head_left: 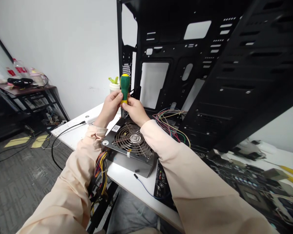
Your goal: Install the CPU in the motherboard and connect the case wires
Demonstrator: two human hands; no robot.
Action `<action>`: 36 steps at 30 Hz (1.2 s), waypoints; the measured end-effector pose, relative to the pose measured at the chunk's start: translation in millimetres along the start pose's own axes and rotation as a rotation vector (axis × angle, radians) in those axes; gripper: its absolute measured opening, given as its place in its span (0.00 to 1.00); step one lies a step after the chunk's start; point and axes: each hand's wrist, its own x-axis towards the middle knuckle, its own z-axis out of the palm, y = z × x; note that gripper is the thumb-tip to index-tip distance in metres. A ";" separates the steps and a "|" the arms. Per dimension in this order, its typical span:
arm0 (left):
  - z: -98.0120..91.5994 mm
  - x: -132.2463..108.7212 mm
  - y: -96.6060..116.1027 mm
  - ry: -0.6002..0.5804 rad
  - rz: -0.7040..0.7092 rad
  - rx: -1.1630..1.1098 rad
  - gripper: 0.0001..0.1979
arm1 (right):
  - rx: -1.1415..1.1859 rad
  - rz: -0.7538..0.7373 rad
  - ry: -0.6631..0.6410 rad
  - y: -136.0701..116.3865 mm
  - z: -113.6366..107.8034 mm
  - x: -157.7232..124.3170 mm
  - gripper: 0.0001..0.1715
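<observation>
A screwdriver [125,85] with a green and yellow handle stands upright, its shaft pointing down. My left hand [111,103] grips the handle from the left, and my right hand [136,110] pinches its lower yellow part from the right. Below the hands a power supply unit [129,167] with a round fan grille [135,138] lies on the white table. The shaft reaches down by the unit's far edge; I cannot make out what the tip touches. Behind it rises an open black computer case [175,55].
Coloured cables [101,167] hang off the table's front edge [127,182]. More thin wires [172,122] lie by the case. A motherboard [244,182] is at the right, near yellow-handled pliers [291,174]. A white cup [114,86] stands behind the hands.
</observation>
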 end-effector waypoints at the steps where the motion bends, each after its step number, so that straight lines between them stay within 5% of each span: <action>1: 0.4 -0.3 -0.8 0.010 0.007 -0.007 0.18 | -0.028 -0.008 0.027 -1.1 -0.1 -1.2 0.08; 5: 1.4 -0.9 -4.0 0.049 0.032 -0.034 0.21 | -0.104 -0.035 0.114 -2.8 -0.5 -2.8 0.12; 12: 1.2 -1.5 -3.9 0.032 -0.016 -0.059 0.14 | -0.060 -0.034 0.053 0.2 -2.3 0.6 0.07; 19: 3.7 -2.5 -7.7 0.092 -0.002 -0.084 0.19 | -0.312 -0.100 0.127 -10.6 -4.7 -7.1 0.06; 27: 2.1 -3.4 -14.2 0.154 -0.082 -0.081 0.13 | -0.050 -0.018 0.122 0.4 -3.3 -3.1 0.19; 36: 0.5 -4.8 -9.1 0.180 -0.075 -0.077 0.15 | -0.117 -0.071 0.108 -1.2 -3.5 -2.5 0.20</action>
